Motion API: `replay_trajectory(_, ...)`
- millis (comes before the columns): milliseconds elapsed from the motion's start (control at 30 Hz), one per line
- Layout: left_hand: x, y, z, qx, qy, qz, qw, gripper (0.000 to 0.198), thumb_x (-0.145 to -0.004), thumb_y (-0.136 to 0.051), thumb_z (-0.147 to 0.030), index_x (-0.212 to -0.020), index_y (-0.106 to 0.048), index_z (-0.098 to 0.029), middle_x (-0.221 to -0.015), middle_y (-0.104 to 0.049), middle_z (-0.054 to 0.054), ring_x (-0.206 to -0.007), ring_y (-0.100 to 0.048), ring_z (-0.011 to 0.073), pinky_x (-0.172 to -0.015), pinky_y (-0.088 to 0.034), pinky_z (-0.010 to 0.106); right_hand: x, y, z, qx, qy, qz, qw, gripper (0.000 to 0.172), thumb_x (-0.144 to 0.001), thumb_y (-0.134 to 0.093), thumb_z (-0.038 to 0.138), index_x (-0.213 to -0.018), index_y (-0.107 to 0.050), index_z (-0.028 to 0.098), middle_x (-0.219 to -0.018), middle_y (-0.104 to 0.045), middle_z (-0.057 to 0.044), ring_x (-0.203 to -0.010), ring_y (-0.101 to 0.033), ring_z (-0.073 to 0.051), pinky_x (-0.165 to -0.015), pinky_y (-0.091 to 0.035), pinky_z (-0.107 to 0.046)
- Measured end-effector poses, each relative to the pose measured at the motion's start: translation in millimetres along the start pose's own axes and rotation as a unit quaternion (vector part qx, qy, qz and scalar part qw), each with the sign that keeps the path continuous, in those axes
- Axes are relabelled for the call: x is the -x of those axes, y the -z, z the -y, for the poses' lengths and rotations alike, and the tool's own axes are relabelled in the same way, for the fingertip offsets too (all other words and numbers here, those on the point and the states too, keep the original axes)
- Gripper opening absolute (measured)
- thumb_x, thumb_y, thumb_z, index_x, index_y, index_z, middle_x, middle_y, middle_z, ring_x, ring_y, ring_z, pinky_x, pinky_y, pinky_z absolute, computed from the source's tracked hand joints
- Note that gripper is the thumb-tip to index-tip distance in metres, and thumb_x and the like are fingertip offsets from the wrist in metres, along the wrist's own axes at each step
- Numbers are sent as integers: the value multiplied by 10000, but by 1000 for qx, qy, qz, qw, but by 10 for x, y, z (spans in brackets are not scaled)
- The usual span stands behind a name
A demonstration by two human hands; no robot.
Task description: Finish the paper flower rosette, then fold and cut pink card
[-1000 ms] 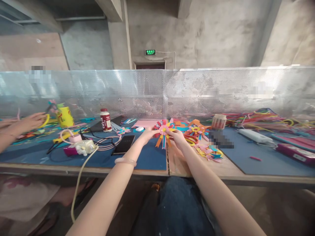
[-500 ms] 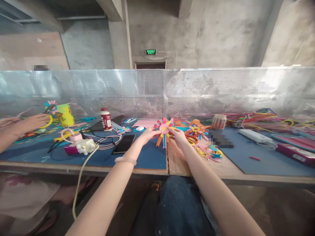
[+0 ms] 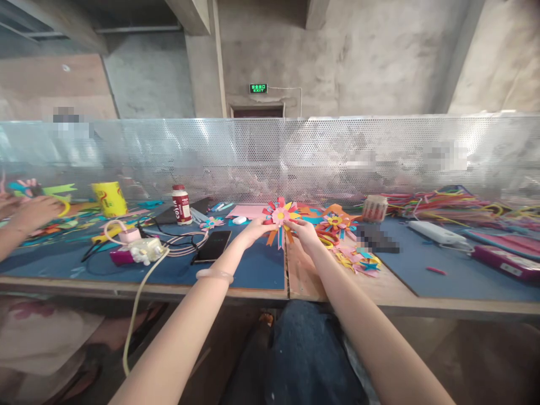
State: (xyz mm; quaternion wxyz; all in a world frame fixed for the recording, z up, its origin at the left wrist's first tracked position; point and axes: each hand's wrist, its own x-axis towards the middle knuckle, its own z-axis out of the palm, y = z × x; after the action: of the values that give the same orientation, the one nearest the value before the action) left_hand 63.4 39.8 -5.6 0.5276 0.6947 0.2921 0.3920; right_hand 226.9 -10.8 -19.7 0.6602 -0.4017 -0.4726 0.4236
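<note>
A layered paper flower (image 3: 280, 216) with a yellow centre, pink inner petals and red, blue and orange strips is held up over the middle of the table. My left hand (image 3: 256, 232) pinches its left side, and my right hand (image 3: 304, 233) grips its right side. Just right of my right hand lies a second paper flower (image 3: 336, 221) in orange, pink and blue. Yellow-handled scissors (image 3: 328, 239) lie partly hidden behind my right hand. Small cut paper flowers (image 3: 361, 262) are piled nearer the front edge.
A phone (image 3: 214, 246), a tangle of chargers and cables (image 3: 145, 250) and a red-and-white bottle (image 3: 181, 205) stand to the left. At far left, a co-worker's hand (image 3: 40, 212) holds scissors. Coloured strips (image 3: 434, 207) and a white power strip (image 3: 436, 233) lie right. A perforated metal screen (image 3: 320, 163) closes the back.
The flower in my hands has tipped and turned slightly, its lower strips now looking shorter. The co-worker's hands and scissors have moved left, away from the yellow can.
</note>
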Motion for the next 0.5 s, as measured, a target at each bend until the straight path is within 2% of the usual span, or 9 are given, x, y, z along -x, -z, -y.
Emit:
replay_trajectory(133, -23, 25, 39, -1, -17, -13, 1000, 370, -639, -720, -322, -969, -661, -164, -1013, -679, 94, -927, -620, 224, -799, -458, 329, 1, -5, 2, 4, 5, -3, 1000, 304, -539, -766, 394, -714, -679, 160, -770, -674, -26, -730, -606, -143, -692, -447, -245)
replay_trajectory(400, 2, -16, -6, 7, -11, 0, 1000, 377, -642, -723, -331, -967, -663, -150, -965, -691, 95, -888, -635, 221, -803, -465, 345, 10, 8, -3, -5, 22, 1, 1000, 327, -566, -750, 417, -749, -671, 159, -805, -661, -25, -728, -596, -124, -689, -443, -230)
replay_trajectory(500, 11, -40, -26, 23, -40, 4, 999, 397, -638, -730, -322, -990, -661, -153, -994, -690, 90, -913, -631, 218, -842, -452, 347, 3, -47, -31, 2, 30, 4, 1000, 352, -574, -737, 453, -760, -669, 162, -802, -664, -28, -725, -601, -129, -677, -450, -225)
